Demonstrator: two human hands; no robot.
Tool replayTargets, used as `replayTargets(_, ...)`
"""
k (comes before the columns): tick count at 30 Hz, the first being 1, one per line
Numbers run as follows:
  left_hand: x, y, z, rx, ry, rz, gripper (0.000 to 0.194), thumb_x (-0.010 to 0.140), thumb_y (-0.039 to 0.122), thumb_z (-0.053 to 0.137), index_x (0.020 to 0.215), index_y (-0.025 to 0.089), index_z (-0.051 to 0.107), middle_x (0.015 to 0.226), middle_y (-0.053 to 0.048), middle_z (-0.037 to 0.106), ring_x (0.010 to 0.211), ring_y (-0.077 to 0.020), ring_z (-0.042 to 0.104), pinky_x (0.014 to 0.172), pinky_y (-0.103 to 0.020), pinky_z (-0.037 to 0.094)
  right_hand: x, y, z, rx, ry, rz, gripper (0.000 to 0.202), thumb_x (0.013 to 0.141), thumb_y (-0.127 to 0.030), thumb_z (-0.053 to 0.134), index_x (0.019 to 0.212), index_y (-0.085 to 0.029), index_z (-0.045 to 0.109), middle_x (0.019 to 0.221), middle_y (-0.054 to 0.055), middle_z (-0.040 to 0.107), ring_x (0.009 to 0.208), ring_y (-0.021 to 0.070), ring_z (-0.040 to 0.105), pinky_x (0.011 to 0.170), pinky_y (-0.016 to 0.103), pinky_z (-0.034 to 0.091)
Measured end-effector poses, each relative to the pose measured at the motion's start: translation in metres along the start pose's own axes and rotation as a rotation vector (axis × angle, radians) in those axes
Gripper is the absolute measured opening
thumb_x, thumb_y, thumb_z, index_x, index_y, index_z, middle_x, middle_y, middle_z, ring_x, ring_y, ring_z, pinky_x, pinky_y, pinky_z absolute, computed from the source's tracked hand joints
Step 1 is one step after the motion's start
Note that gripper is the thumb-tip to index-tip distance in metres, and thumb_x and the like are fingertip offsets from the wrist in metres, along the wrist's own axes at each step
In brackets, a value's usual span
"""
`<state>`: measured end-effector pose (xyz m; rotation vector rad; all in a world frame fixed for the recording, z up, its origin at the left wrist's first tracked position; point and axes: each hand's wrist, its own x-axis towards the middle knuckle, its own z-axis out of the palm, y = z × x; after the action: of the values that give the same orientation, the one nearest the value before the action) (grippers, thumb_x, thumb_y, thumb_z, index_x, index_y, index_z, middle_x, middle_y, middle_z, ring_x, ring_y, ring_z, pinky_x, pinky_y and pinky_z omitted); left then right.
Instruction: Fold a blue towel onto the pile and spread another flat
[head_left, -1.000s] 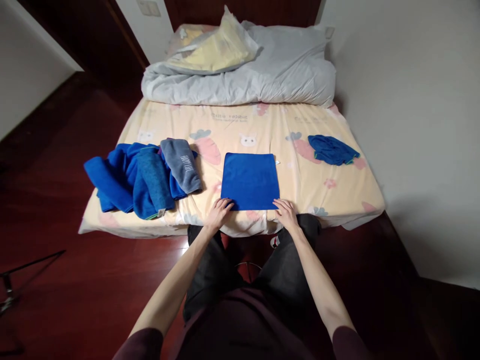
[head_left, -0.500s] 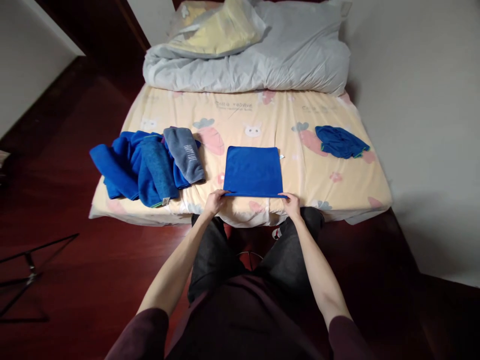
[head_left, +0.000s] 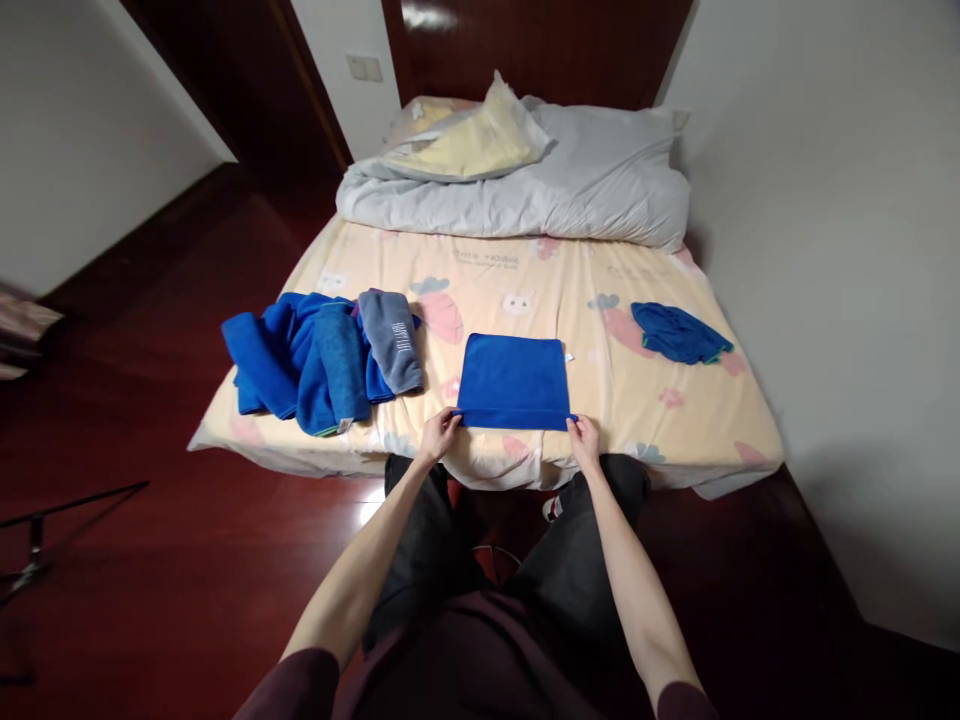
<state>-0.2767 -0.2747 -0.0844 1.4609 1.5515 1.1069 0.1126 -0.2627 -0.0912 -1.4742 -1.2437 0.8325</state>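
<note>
A blue cloth (head_left: 514, 375) lies flat on the bed's patterned sheet (head_left: 495, 280), with a narrow strip folded over along its near edge. My left hand (head_left: 440, 434) pinches the near left corner of that strip. At the near right corner, my right hand (head_left: 583, 438) has its fingers closed on the same strip. A small white tag shows at the cloth's right edge. Left of it lies a heap of blue cloths (head_left: 300, 360) with a grey lettered cloth (head_left: 391, 340) on its right side. A crumpled dark blue cloth (head_left: 679, 333) lies to the right.
A rolled grey-white quilt (head_left: 600, 190) and a yellow item in clear wrapping (head_left: 480, 145) lie at the bed's far end. A wall stands close on the right. A thin black metal stand (head_left: 34, 545) is on the floor at the left.
The folded strip at the cloth's near edge is now wider, with both hands still on its ends. The view has tilted up, showing more of the headboard.
</note>
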Motion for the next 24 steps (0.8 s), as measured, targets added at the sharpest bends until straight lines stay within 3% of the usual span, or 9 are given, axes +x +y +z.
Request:
replayTargets(8, -0.015, -0.011, -0.007, 0.069, 0.051, -0.044, 0.032, 0.09, 0.05, 0.061, 0.095, 0.021, 0.073, 0.092, -0.011, 0.079, 0.091, -0.0312, 0.076, 0.091, -0.044, 0.06, -0.01, 0.009, 0.001, -0.065, 0.007, 0.034, 0.059, 0.079, -0.078, 0.071, 0.089, -0.02, 0.07, 0.079, 0.013, 0.077, 0.077, 0.028, 0.076, 0.074, 0.04, 0.065)
replayTargets(14, -0.017, -0.014, 0.0, 0.08, 0.075, -0.059, 0.034, 0.091, 0.052, 0.057, 0.095, 0.021, 0.071, 0.097, -0.012, 0.079, 0.095, -0.0312, 0.076, 0.093, -0.045, 0.059, -0.014, 0.01, 0.009, -0.103, 0.042, 0.024, 0.059, 0.085, -0.077, 0.065, 0.093, -0.019, 0.073, 0.093, 0.017, 0.081, 0.09, 0.0308, 0.079, 0.087, 0.045, 0.066)
replayTargets(19, -0.022, -0.012, 0.001, 0.077, 0.068, -0.051, 0.036, 0.095, 0.053, 0.053, 0.099, 0.021, 0.069, 0.097, -0.012, 0.078, 0.094, -0.0304, 0.074, 0.091, -0.044, 0.058, -0.026, 0.007, 0.007, -0.183, 0.069, 0.012, 0.064, 0.09, -0.08, 0.053, 0.097, -0.019, 0.072, 0.09, 0.017, 0.079, 0.084, 0.0294, 0.076, 0.081, 0.043, 0.064)
replayTargets(24, -0.033, -0.013, 0.002, 0.087, 0.043, -0.066, 0.035, 0.096, 0.054, 0.054, 0.098, 0.022, 0.069, 0.094, -0.011, 0.077, 0.091, -0.0303, 0.074, 0.092, -0.045, 0.058, -0.04, 0.007, 0.003, -0.256, 0.062, 0.007, 0.065, 0.092, -0.079, 0.05, 0.101, -0.019, 0.072, 0.09, 0.016, 0.079, 0.084, 0.0304, 0.075, 0.085, 0.044, 0.063)
